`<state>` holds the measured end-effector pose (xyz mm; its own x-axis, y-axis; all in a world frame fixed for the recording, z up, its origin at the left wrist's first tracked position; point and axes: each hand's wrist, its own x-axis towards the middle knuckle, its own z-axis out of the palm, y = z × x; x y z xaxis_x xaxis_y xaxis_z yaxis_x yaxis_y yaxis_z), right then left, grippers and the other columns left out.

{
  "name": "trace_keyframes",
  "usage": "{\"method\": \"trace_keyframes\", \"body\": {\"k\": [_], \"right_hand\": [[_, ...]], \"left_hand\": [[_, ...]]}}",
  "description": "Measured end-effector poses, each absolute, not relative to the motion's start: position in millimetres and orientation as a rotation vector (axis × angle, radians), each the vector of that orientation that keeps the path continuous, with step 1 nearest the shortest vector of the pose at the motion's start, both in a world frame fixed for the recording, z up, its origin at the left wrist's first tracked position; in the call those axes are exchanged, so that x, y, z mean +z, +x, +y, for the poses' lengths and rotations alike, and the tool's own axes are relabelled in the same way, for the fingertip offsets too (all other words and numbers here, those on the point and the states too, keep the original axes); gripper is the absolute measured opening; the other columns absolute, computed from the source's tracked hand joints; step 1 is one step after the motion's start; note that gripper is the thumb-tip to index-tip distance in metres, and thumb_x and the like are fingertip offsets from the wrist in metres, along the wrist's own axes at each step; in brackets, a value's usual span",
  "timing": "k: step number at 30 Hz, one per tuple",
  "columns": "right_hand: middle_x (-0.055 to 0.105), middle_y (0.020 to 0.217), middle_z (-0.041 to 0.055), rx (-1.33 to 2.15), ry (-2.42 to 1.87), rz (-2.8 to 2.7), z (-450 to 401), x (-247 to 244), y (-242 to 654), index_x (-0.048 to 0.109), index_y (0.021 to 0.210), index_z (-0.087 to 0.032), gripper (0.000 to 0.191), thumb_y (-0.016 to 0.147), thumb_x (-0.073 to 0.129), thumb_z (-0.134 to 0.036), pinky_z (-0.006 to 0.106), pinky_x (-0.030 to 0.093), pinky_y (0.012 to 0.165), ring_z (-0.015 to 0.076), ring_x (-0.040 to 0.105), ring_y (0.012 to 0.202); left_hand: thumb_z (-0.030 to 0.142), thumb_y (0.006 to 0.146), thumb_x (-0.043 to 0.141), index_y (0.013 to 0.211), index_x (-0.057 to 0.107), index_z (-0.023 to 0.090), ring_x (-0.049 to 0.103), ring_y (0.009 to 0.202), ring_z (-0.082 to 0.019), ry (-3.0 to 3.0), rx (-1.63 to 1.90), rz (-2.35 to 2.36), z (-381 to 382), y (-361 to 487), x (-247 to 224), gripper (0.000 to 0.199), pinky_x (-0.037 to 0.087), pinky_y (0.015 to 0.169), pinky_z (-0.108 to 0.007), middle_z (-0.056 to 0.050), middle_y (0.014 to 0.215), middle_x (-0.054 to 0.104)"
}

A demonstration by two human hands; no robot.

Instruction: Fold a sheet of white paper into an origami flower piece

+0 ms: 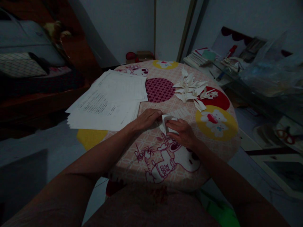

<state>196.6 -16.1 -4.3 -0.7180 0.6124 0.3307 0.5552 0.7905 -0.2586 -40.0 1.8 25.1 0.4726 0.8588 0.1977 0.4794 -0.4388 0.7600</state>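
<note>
Right hand: fingers bent and closed on a small folded paper, fingertips pushed into its opening

Left hand: fingers drawn together, tips at the paper's left corner; from where I stand I cannot tell whether they pinch it or only steady it

Folded paper: white, one piece, between the two hands, a flap standing up, low over the worktop

Step in hand, as I judge it: working a fold, the right hand shaping the inside, the left hand minding the edge

Next move, as I judge it: calls for light fingers, the layers held in line and the crease pressed without tearing

Worktop: rounded, under both hands, dressed in a pink patterned cloth; a cartoon dog printed just nearer the body than the hands

Beyond the right hand, apart from it: a cluster of white folded shapes, pointed, overlapping, count uncertain

Beyond the left hand and to its left: a pile of printed sheets, unevenly stacked, lying flat

Well off to the right of the hands: a pile of books, and farther right still, a clear plastic bag

Well off to the left of the hands: a pale grey bag on a wooden seat, dimly lit
</note>
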Motion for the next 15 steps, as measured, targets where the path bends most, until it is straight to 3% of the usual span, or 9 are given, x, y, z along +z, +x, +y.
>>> {"method": "trace_keyframes", "body": {"k": [2,5,10,15], "right_hand": [[0.066,0.131,0.0118,0.188,-0.898,-2.601,-17,-2,195,0.064,0.127,-0.021,0.038,0.091,0.064,-0.036,0.043,0.045,0.090,0.0274,0.060,0.104],[0.067,0.127,0.0100,0.183,-0.915,-2.624,-18,1,194,0.065,0.125,-0.022,0.035,0.092,0.064,-0.035,0.042,0.044,0.090,0.0258,0.058,0.099],[0.069,0.124,0.0085,0.188,-0.883,-2.603,-18,0,195,0.070,0.112,-0.020,0.024,0.094,0.061,-0.033,0.041,0.045,0.087,0.0236,0.058,0.092],[0.072,0.110,0.0091,0.193,-0.899,-2.575,-24,-1,196,0.073,0.090,-0.021,0.019,0.096,0.056,-0.027,0.041,0.045,0.083,0.0239,0.058,0.092]], "left_hand": [[0.045,0.101,0.033,0.069,0.059,0.015,0.051,0.063,-0.012,2.105,0.797,1.172,-1,-36,29,0.050,0.037,0.060,-0.027,-0.002,0.066,0.058],[0.055,0.089,0.053,0.069,0.059,0.016,0.047,0.058,-0.012,2.122,0.775,1.359,-4,-28,34,0.045,0.031,0.055,-0.027,-0.001,0.061,0.056],[0.032,0.083,0.059,0.066,0.058,0.016,0.046,0.056,-0.012,2.062,0.795,1.506,-5,-21,35,0.024,0.032,0.055,-0.028,-0.001,0.059,0.055],[0.025,0.080,0.059,0.067,0.058,0.016,0.048,0.059,-0.013,1.988,0.901,1.451,0,-26,27,0.016,0.034,0.054,-0.027,-0.001,0.059,0.056]]}}
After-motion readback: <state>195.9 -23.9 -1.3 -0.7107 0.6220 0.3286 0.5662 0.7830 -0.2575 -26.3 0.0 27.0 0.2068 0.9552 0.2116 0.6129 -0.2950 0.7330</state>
